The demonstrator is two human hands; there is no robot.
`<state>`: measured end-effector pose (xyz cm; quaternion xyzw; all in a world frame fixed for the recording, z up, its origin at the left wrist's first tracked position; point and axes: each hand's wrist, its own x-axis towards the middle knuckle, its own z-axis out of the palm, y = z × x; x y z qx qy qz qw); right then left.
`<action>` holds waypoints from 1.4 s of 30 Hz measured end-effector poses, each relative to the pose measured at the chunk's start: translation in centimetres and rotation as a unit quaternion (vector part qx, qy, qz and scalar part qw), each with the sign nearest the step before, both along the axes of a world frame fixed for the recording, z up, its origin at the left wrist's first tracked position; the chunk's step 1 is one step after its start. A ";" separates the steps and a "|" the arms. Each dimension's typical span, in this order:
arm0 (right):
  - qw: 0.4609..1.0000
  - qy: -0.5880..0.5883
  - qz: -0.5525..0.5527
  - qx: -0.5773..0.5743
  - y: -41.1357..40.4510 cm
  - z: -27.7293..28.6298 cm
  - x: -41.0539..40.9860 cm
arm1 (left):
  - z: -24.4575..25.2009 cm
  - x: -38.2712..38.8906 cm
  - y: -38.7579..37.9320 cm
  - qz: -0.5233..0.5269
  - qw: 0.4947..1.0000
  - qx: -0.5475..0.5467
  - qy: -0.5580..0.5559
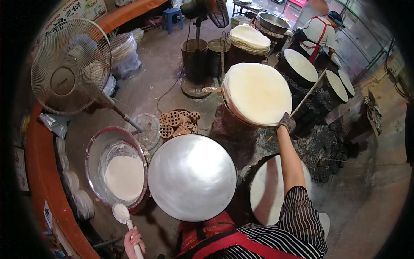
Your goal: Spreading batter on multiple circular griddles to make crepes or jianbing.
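Note:
My left hand point(134, 242) grips the pale handle of a ladle point(121, 213), its bowl coated with white batter. The ladle is just below the rim of a large metal basin point(92, 162) with thick batter point(125, 178) inside. A shiny round metal griddle point(192, 178) stands right of the basin. My right arm stretches forward, and my right hand point(286, 123), in a dark work glove, is closed around a long thin wooden stick point(309, 94). The glove is at the near right edge of a stack of thin round pancakes point(258, 94). Beneath my right arm, a pale sheet point(265, 191) covers another griddle.
A pedestal fan point(69, 68) stands at left, beside an orange counter point(42, 174). Perforated coal briquettes point(174, 118) sit beyond the griddle. A co-worker point(318, 35) bends over several griddles point(300, 66) at far right. Ash and briquettes point(318, 145) cover the floor at right.

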<state>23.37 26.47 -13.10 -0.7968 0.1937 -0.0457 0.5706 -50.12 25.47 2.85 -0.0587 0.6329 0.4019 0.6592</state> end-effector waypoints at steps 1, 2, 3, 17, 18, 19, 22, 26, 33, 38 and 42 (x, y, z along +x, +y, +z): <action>0.994 -0.021 -0.002 -0.106 -0.2 -1.1 0.4 | 0.3 -0.1 0.3 0.005 1.000 0.004 -0.013; 0.986 -0.013 -0.010 -0.164 -0.6 -1.7 0.8 | 0.5 -0.7 0.8 0.013 1.000 0.007 -0.025; 0.975 0.000 0.002 -0.223 0.6 -1.7 -0.8 | -0.5 -2.4 0.9 0.037 0.999 0.002 -0.011; 0.508 0.371 0.766 -0.130 18.7 6.7 -50.3 | -27.6 -21.8 22.5 -0.114 0.992 0.036 -0.050; 0.507 0.373 0.764 -0.140 20.7 5.2 -52.3 | -28.3 -22.7 24.8 -0.100 0.993 -0.011 -0.063; 0.422 0.170 0.871 -0.186 23.5 3.3 -54.0 | -31.4 -24.6 25.4 -0.088 0.992 -0.039 -0.081; 0.243 -0.154 0.939 -0.191 32.0 -5.0 -54.3 | -34.5 -24.7 28.0 0.011 0.994 -0.062 -0.090; 0.343 0.309 0.858 -0.226 41.9 -1.1 -65.7 | -38.5 -26.3 29.8 0.132 0.984 -0.027 -0.121; 0.107 0.070 0.976 -0.177 42.5 -4.6 -72.3 | -46.6 -29.4 33.4 -0.008 1.000 0.016 0.018; 0.192 0.015 0.921 -0.338 27.7 -1.6 -68.8 | -38.4 -26.8 33.4 -0.323 0.918 0.039 0.227; 0.467 0.233 0.812 -0.262 13.0 4.9 -67.9 | -25.4 -22.4 29.3 -0.451 0.840 0.125 0.275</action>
